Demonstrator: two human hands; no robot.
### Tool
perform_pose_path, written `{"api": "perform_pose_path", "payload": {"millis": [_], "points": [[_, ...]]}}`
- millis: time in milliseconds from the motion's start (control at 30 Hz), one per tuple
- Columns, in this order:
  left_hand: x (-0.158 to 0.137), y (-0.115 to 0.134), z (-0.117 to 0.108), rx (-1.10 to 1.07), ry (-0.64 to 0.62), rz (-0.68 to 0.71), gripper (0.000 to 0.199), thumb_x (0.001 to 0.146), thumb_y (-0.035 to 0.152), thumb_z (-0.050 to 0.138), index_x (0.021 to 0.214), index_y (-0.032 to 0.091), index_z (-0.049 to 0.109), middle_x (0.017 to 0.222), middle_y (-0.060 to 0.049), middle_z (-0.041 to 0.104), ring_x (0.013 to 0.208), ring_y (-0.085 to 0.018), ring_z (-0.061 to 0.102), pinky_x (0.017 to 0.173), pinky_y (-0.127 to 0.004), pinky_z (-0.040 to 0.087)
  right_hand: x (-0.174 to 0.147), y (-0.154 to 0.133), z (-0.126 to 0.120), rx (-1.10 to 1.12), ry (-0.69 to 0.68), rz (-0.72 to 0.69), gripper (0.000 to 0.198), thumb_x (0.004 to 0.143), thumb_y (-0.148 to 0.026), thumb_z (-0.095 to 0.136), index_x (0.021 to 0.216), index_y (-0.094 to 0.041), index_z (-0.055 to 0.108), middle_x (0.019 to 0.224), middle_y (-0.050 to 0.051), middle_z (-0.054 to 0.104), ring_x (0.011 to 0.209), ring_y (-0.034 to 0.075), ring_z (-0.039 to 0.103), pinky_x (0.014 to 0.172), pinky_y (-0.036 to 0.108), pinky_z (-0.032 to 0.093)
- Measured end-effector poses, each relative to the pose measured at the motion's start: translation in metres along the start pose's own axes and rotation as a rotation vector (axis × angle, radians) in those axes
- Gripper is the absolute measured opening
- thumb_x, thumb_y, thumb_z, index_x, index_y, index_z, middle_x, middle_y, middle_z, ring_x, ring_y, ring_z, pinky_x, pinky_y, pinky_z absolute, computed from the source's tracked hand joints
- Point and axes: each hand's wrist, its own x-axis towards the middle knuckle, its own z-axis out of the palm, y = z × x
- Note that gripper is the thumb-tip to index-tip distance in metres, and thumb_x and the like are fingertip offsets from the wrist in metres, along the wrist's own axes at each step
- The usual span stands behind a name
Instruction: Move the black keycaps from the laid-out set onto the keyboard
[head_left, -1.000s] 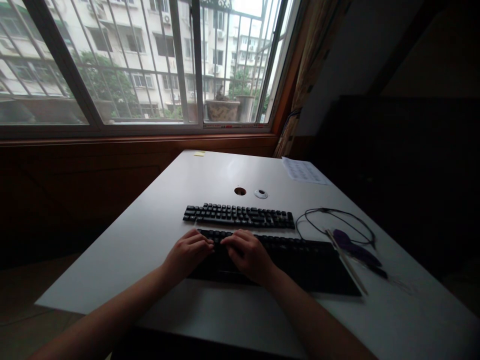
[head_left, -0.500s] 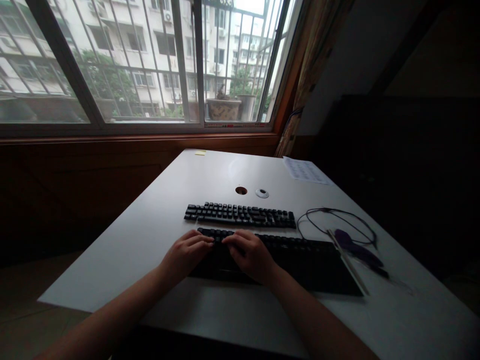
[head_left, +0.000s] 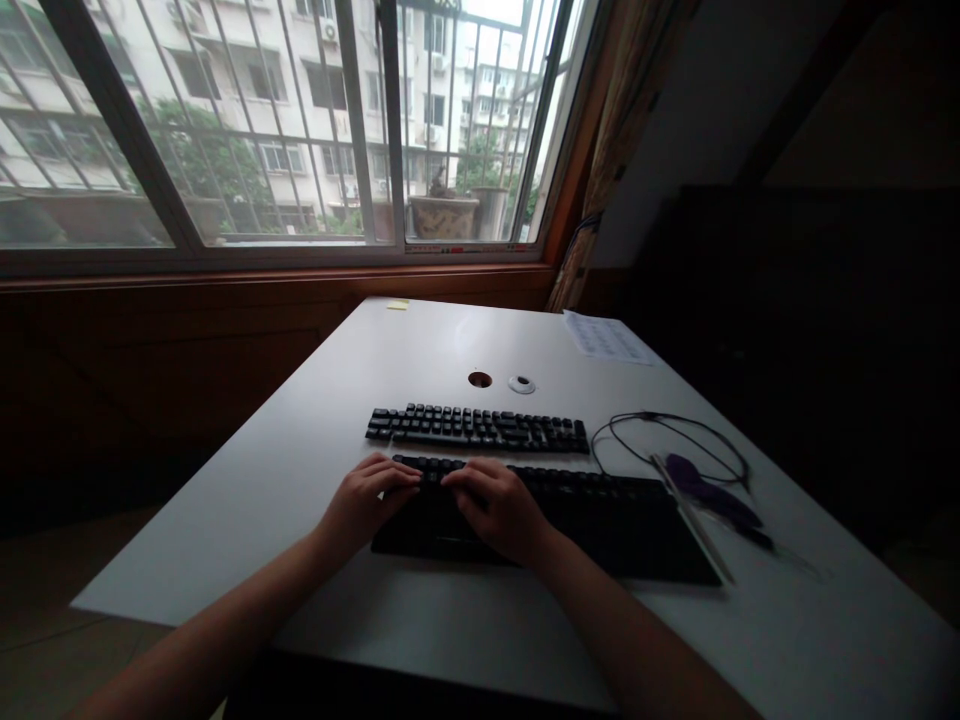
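Observation:
A black keyboard [head_left: 615, 535] lies on the white table, with keycaps along its far edge and a dark, flat front part. My left hand [head_left: 360, 505] is at its far left corner, thumb and fingers drawn together at the keys. Just to the right, my right hand [head_left: 501, 508] rests over the keyboard with curled fingers, its fingertips at the same row of keys. Whatever lies between the fingertips of either hand is too small to make out. Behind the keyboard, black keycaps [head_left: 480, 430] are laid out in rows.
On the right are a coiled black cable [head_left: 675, 420], a purple item [head_left: 709, 490] and a thin light strip [head_left: 694, 520]. Farther back are a round hole [head_left: 480, 380], its white cover [head_left: 522, 384], printed paper [head_left: 607, 337] and a yellow note [head_left: 397, 304]. A barred window stands beyond.
My left hand has shifted slightly left, widening the small gap between the two hands' fingertips. My right hand stays almost in place. The whole view has moved a little.

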Motion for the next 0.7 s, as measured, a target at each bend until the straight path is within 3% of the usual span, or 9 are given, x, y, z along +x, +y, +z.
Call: {"api": "perform_pose_path", "payload": {"millis": [700], "points": [[0.001, 0.011, -0.005, 0.335, -0.114, 0.273, 0.015, 0.098, 0.021, 0.061, 0.112, 0.018, 0.068, 0.111, -0.005, 0.075, 0.098, -0.022, 0.061, 0.084, -0.039, 0.051, 0.001, -0.001, 0.000, 0.010, -0.014, -0.026, 0.020, 0.089, -0.013, 0.057, 0.101, -0.022, 0.070, 0.085, 0.004, 0.066, 0.079, 0.018, 0.063, 0.074, 0.030, 0.049]]}}
